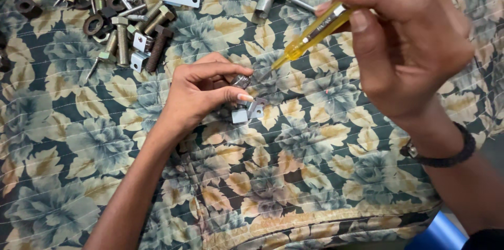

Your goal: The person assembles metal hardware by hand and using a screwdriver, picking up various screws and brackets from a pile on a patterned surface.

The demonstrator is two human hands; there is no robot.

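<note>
Right hand (404, 34), closest to the lens, pinches a yellow screwdriver (315, 32) whose tip points down at the left hand (202, 90). Left hand grips a small screw (241, 80) between thumb and forefinger, just above a metal bracket (249, 112) on the floral cloth (315, 176). Judging by this, the driver is being lined up; seating its tip in the screw head needs a steady aim. Loose bolts (123, 40) lie beyond the left hand
</note>
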